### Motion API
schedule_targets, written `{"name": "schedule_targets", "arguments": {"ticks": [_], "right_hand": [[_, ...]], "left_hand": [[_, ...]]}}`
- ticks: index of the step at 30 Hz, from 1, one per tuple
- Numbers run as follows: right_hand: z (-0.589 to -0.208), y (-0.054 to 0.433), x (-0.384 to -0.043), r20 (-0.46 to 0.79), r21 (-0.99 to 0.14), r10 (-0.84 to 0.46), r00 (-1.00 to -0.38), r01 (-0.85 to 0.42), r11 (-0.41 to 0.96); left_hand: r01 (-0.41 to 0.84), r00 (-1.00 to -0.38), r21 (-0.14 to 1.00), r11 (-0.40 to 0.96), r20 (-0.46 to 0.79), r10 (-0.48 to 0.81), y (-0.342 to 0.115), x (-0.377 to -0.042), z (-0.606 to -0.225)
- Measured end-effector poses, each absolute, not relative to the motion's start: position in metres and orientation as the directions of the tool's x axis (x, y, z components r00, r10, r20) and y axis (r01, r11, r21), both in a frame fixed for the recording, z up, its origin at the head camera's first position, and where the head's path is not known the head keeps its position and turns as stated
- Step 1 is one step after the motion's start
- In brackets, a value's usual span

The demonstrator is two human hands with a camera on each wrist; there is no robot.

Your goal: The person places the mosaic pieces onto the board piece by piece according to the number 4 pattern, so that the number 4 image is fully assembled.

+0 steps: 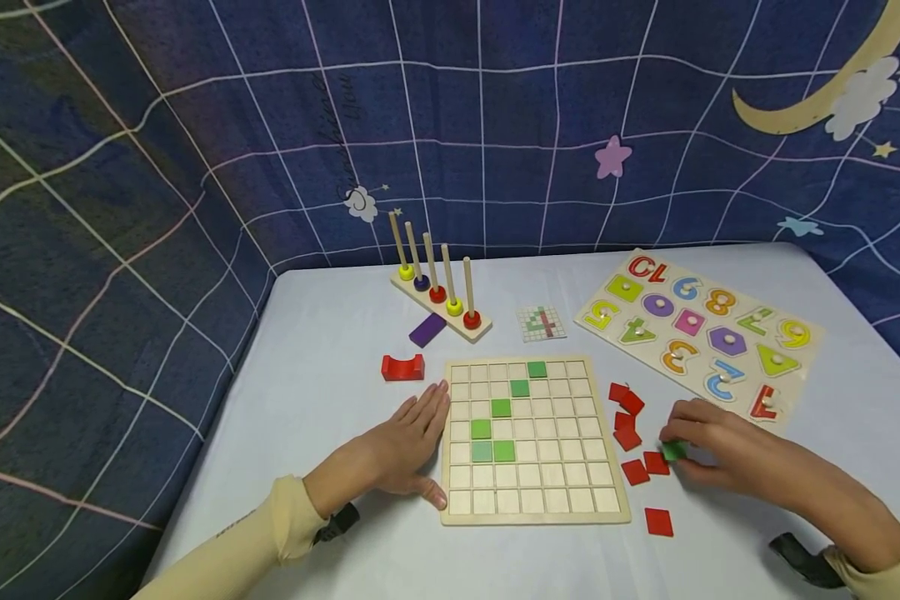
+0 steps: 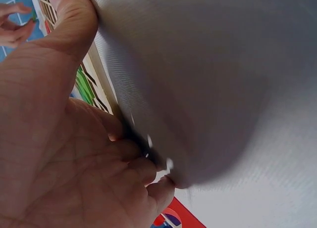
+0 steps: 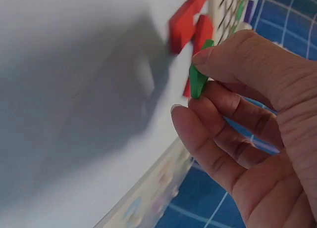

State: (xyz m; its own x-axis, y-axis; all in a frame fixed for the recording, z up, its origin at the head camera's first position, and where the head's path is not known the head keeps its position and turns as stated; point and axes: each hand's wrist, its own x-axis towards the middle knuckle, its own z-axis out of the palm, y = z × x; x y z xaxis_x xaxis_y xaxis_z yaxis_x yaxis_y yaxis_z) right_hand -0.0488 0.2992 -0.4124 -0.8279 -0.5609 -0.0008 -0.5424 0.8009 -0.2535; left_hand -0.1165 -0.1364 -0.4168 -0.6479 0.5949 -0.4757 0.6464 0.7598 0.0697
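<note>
A pale table carries grid board, number puzzle, peg rack, red tiles.

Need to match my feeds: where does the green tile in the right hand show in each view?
Head: green tile pinched by right hand, right of grid board.
Left wrist: tiny green speck, top left corner.
Right wrist: tile between fingertips, upper centre.
Shared landmark: the grid board.

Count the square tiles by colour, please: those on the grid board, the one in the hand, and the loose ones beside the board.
Green tiles on the grid board: 6
Green tile pinched by the right hand: 1
Red tiles loose on the table: 7, though some overlap
Total: 14
</note>
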Motion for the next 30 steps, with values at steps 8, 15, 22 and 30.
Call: {"name": "schedule_targets", "arguments": {"ticks": [8, 15, 22, 30], "right_hand": [[-0.400, 0.259, -0.060, 0.053, -0.279, -0.628, -0.776, -0.616, 0.737], [-0.403, 0.215, -0.077, 0.143, -0.296, -0.740, -0.657, -0.742, 0.602], [-0.410, 0.174, -0.085, 0.115, -0.303, -0.770, -0.627, -0.761, 0.574], [-0.422, 0.155, -0.086, 0.207, -0.204, -0.806, -0.555, -0.830, 0.519]], "left_hand": [[0.639, -0.646, 0.080, 0.765, -0.484, 0.591, -0.137, -0.117, -0.417], [0.642, -0.645, 0.085, 0.762, -0.478, 0.596, -0.138, -0.117, -0.419], [0.641, -0.643, 0.088, 0.763, -0.482, 0.596, -0.138, -0.117, -0.419], [0.640, -0.641, 0.086, 0.763, -0.488, 0.593, -0.137, -0.119, -0.418]]}}
